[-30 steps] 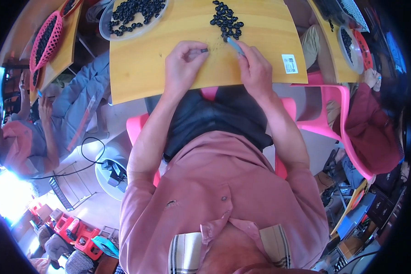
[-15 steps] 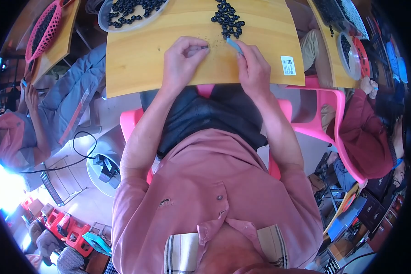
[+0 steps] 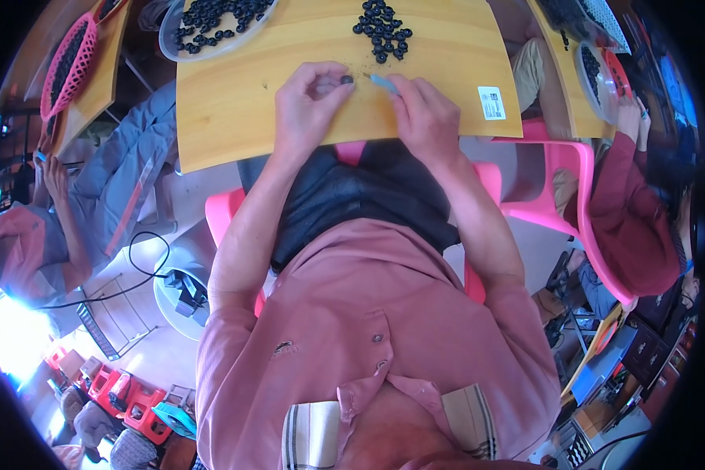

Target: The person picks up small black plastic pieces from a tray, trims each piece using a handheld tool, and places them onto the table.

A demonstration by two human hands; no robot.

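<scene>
My left hand [image 3: 309, 102] pinches a small round black part [image 3: 347, 79] between thumb and fingertips, just above the tabletop. In my right hand [image 3: 429, 113] is a slim light-blue handled tool [image 3: 384, 84], its tip turned toward the black part and a short gap away from it. The tool's far end is too small to make out. Beyond my hands a pile of small black ring-like parts [image 3: 381, 33] lies on the wooden table [image 3: 235, 117].
A clear round tub [image 3: 182, 48] of similar black parts stands far left. A white label [image 3: 492, 103] sticks to the table's right side. Dark crumbs dot the wood between my hands. People sit at tables either side, with a pink basket [image 3: 72, 66] at left and a pink chair [image 3: 568, 188] at right.
My right hand has turned the blue tool from the pile's near edge toward the part in my left hand. The black part now shows more of its face. The view has shifted slightly.
</scene>
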